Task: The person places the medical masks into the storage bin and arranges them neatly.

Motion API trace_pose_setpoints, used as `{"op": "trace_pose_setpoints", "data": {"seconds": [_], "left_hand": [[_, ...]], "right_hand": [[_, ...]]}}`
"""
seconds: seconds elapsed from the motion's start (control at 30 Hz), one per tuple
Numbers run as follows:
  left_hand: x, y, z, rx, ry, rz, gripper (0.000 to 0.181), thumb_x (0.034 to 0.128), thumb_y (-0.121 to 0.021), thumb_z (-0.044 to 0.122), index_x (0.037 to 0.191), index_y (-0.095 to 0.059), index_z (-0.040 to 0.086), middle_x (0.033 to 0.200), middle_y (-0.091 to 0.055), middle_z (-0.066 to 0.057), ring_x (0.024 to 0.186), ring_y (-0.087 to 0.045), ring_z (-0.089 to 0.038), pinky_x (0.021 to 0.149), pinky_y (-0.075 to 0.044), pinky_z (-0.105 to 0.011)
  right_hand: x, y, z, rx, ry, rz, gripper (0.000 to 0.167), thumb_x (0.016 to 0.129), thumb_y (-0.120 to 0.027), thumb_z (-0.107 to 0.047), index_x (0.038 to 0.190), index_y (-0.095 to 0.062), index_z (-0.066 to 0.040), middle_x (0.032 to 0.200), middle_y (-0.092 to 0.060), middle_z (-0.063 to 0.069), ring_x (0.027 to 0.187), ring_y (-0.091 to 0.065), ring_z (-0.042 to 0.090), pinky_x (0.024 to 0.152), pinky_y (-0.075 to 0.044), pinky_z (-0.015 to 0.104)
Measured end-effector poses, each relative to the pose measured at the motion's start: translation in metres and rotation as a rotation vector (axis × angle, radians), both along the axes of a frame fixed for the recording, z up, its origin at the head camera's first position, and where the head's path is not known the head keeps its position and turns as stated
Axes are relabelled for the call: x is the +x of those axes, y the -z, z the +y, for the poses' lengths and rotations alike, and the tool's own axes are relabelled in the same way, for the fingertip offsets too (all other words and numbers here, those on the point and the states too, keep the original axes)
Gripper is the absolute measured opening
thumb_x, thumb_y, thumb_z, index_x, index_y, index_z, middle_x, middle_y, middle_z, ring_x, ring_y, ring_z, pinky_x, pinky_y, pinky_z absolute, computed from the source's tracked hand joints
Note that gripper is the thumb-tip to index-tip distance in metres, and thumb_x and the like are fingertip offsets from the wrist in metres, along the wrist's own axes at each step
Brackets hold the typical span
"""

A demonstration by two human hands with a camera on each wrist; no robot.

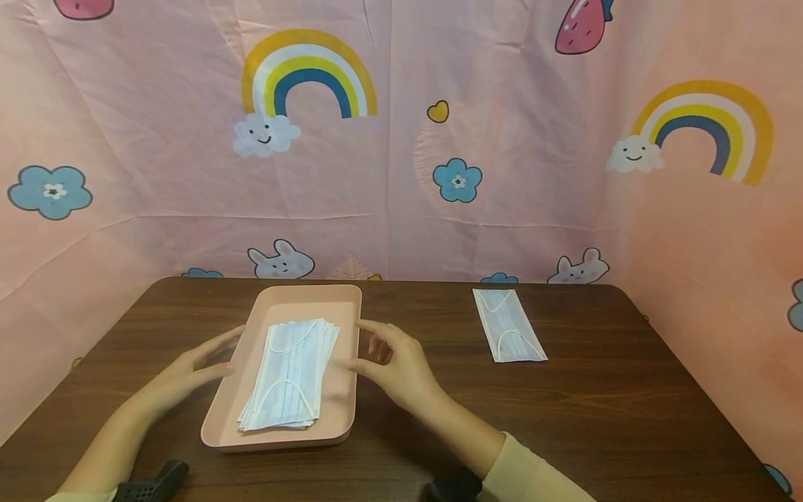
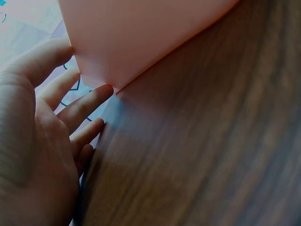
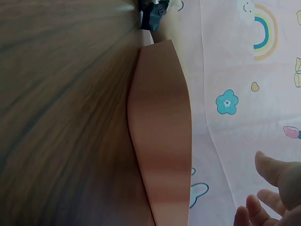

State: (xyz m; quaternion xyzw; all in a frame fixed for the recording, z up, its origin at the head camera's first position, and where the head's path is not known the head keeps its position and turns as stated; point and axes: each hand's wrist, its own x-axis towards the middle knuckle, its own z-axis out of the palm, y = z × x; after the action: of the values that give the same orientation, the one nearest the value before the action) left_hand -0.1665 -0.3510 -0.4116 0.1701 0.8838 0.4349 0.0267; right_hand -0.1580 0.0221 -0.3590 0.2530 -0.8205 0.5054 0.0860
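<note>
A pink rectangular tray (image 1: 282,439) stands on the dark wooden table. Inside it lies a loosely aligned stack of light blue pleated face masks (image 1: 290,373), white ear loops on top. My left hand (image 1: 176,380) is at the tray's left side, thumb and fingers extended; in the left wrist view its fingertips touch or nearly touch the pink wall (image 2: 141,33). On the other side, my right hand (image 1: 404,366) has thumb and forefinger stretched toward the right rim, the remaining fingers bent. In the right wrist view a gap shows between that hand and the tray wall (image 3: 160,127).
A single face mask (image 1: 509,325) lies flat on the table (image 1: 596,411), right of the tray. Behind the table's far edge hangs a pink printed cloth (image 1: 389,174), which also covers both sides. Black straps (image 1: 153,484) sit around the wrists.
</note>
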Motion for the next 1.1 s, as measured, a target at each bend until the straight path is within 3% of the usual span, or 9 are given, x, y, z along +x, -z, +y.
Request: {"op": "trace_pose_setpoints", "data": {"seconds": [0.2,0.5,0.9,1.1], "left_hand": [[0.0,0.0,0.0,0.005,-0.002,0.005,0.061,0.0958,-0.057,0.016,0.151,-0.031,0.013,0.144,-0.04,-0.02,0.115,-0.038,0.011,0.086,-0.04,-0.02],[0.001,0.0,0.001,0.014,0.004,-0.006,0.062,0.0962,-0.057,0.017,0.151,-0.03,0.016,0.147,-0.037,-0.019,0.117,-0.036,0.011,0.087,-0.04,-0.02],[0.0,0.002,0.0,0.022,0.012,0.0,0.061,0.0959,-0.057,0.015,0.151,-0.03,0.016,0.147,-0.037,-0.019,0.117,-0.037,0.011,0.087,-0.04,-0.02],[0.001,-0.001,0.0,0.01,0.013,0.001,0.062,0.0964,-0.056,0.015,0.152,-0.029,0.016,0.148,-0.035,-0.02,0.117,-0.035,0.011,0.087,-0.04,-0.021]], "right_hand": [[-0.002,-0.001,0.02,-0.013,0.029,-0.016,0.056,0.077,-0.081,-0.018,0.129,-0.06,-0.015,0.086,-0.056,-0.001,0.073,-0.052,0.015,0.062,-0.046,0.027],[-0.017,0.002,0.057,0.006,0.141,-0.029,0.056,0.078,-0.08,-0.02,0.13,-0.06,-0.017,0.096,-0.061,0.005,0.075,-0.055,0.014,0.06,-0.047,0.029],[-0.036,0.008,0.11,0.01,0.256,-0.101,0.058,0.081,-0.079,-0.022,0.134,-0.056,-0.015,0.111,-0.061,0.013,0.09,-0.058,0.025,0.064,-0.049,0.033],[-0.046,0.015,0.135,0.053,0.323,-0.096,0.059,0.082,-0.077,-0.025,0.135,-0.055,-0.016,0.114,-0.06,0.014,0.09,-0.06,0.025,0.065,-0.05,0.035]]}}
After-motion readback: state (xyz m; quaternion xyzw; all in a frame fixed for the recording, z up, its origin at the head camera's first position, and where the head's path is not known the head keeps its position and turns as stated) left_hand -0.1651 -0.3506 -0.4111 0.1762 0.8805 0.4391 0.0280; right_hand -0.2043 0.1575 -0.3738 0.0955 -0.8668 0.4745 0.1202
